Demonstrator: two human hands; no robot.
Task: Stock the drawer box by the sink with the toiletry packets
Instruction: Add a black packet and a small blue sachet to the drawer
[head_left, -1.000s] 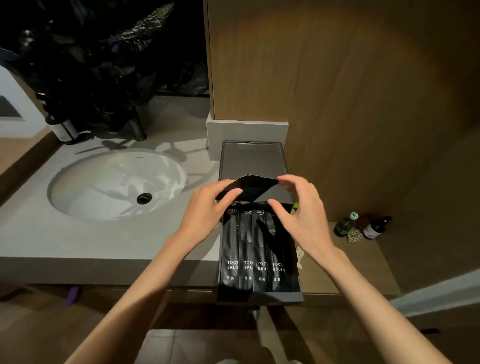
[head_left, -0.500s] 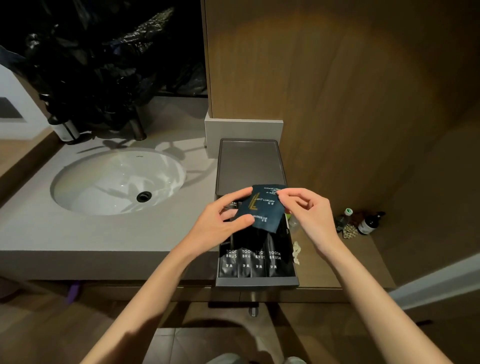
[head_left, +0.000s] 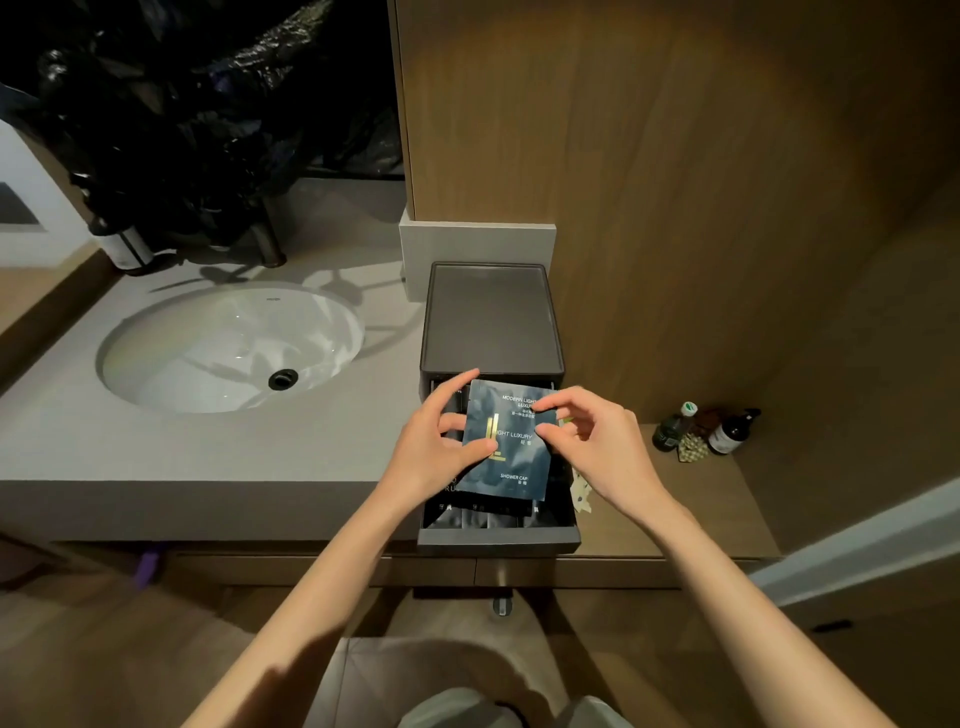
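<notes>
Shower cap packet, printed "LIGHT LUXURY / SHOWER CAP", pinched at both edges by left hand and right hand, above the open drawer of toothbrush packets; sink to the left.

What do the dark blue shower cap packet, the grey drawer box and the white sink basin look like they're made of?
Dark blue shower cap packet: thin plastic film or coated paper, satin; faint sheen, gold print.
Dark grey drawer box: probably matte plastic, perhaps leatherette; even, dull top with a raised rim.
White oval sink basin: glazed ceramic, likely; glossy, with sharp reflections.
</notes>
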